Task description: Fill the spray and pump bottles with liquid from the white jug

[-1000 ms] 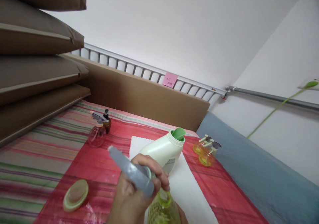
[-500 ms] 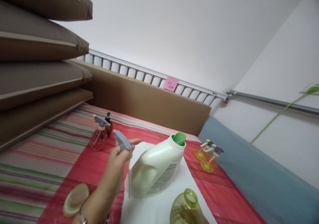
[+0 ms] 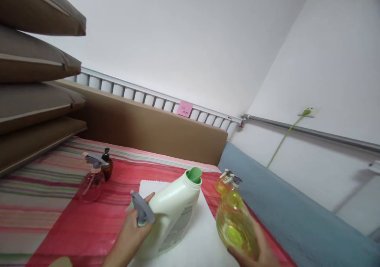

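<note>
My left hand (image 3: 135,224) is closed around a grey trigger spray head (image 3: 143,208), close to the left side of a large white detergent jug (image 3: 175,207). The jug is uncapped, with a green pour spout (image 3: 195,174) in its mouth. On the right, my right hand (image 3: 261,245) grips a yellow-green clear bottle (image 3: 237,231) whose neck is open, with no sprayer on it. A white sheet (image 3: 204,241) lies beneath the jug. The lower end of the sprayer is hidden by my hand.
At the left stand a pink spray bottle (image 3: 91,185) and a dark pump bottle (image 3: 107,164). Yellow spray bottles (image 3: 221,184) stand behind the right hand. Stacked brown cushions (image 3: 38,96) rise at the left; a brown board (image 3: 142,126) and blue panel (image 3: 276,195) border the surface.
My right hand has lifted the yellow-green bottle into fuller view, up and to the right. The left hand with the spray head sits lower. The camera view has shifted right and upward.
</note>
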{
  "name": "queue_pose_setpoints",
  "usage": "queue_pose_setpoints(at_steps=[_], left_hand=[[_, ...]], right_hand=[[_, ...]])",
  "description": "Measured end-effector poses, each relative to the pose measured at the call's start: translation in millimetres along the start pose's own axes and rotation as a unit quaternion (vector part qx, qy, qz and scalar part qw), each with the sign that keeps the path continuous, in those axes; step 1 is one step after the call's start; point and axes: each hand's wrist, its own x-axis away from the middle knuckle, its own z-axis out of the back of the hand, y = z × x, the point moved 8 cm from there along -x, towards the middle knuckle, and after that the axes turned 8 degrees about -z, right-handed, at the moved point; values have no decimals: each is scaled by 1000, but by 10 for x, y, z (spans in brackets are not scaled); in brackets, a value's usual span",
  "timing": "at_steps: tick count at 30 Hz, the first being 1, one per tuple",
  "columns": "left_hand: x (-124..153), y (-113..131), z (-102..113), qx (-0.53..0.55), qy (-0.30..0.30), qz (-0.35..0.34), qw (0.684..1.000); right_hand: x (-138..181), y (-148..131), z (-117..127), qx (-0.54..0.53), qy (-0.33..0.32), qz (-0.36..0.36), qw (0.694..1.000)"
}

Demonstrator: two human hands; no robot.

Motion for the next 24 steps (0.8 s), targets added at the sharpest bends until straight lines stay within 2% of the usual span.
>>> queue_pose_setpoints(at_steps=[5,8,12,16,18,21,24], left_hand=[[-48,34,-77,9,-10,-23,1000],[-121,203,-109,10,-19,-50,999],[-227,501,30,-3,-8,-73,997],[-256,792,210,-36,-39,-73,996],[-225,918,232,-53,-59,-88,993],[-152,979,130,-63,-108,-84,989],[-104,929,-2,-66,-147,-68,985]], right_hand=[[-138,-68,99,-2,22,-21,1000],[-127,-19,146,17,38,-31,999],[-140,-47,287,56,58,-9,997],[-226,-181,422,92,39,-2,995],[-265,-270,476,104,32,7,994],[-308,-380,523,135,19,26,990],[-353,-459,564,192,2,58,980]])
